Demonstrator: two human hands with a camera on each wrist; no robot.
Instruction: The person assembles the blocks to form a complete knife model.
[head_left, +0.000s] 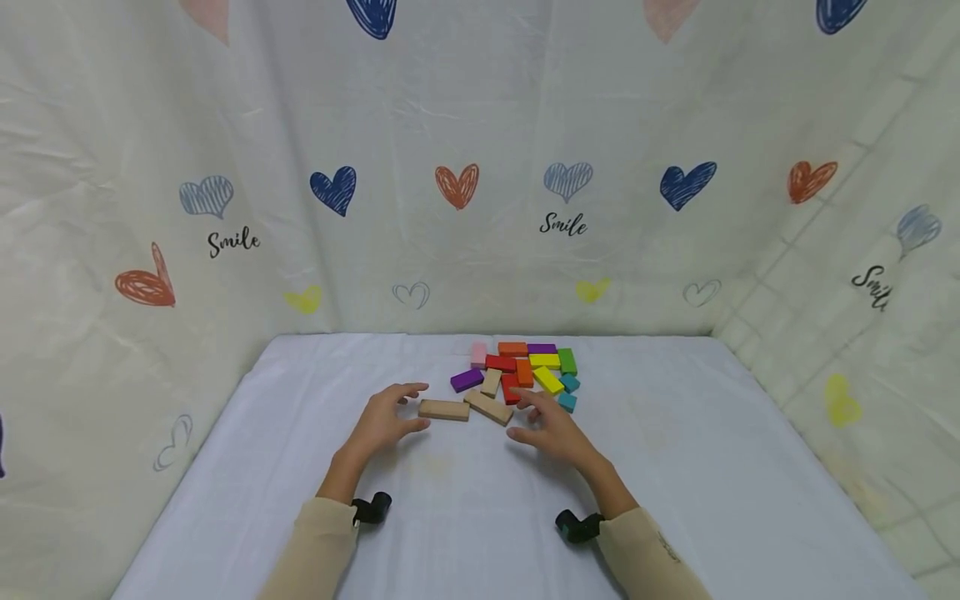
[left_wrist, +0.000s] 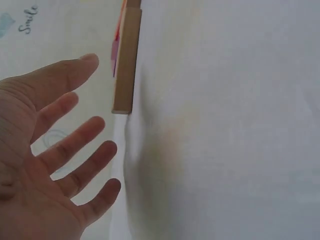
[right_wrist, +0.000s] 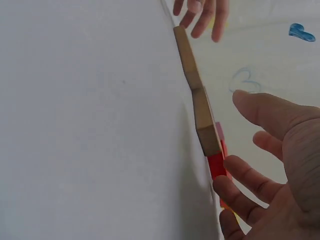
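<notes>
My left hand (head_left: 384,419) hovers at the left end of a plain wooden block (head_left: 444,410), thumb and fingers spread with nothing between them. In the left wrist view that wooden block (left_wrist: 128,62) lies beyond the thumb tip. A second plain wooden block (head_left: 489,407) lies slanted beside the first. My right hand (head_left: 553,429) is spread to the right of this slanted block, fingers loosely bent and holding nothing. Its fingertips overlap a red block (head_left: 510,388) in the head view. From the right wrist, the red block (right_wrist: 216,165) shows just past the fingers.
Behind the hands lie several coloured blocks, among them purple (head_left: 467,380), pink (head_left: 478,355), orange (head_left: 512,349), yellow (head_left: 547,381), green (head_left: 567,361) and teal (head_left: 567,402), plus a short-looking wooden one (head_left: 491,382). A white cloth (head_left: 465,533) covers the table; a heart-printed curtain (head_left: 495,275) hangs behind.
</notes>
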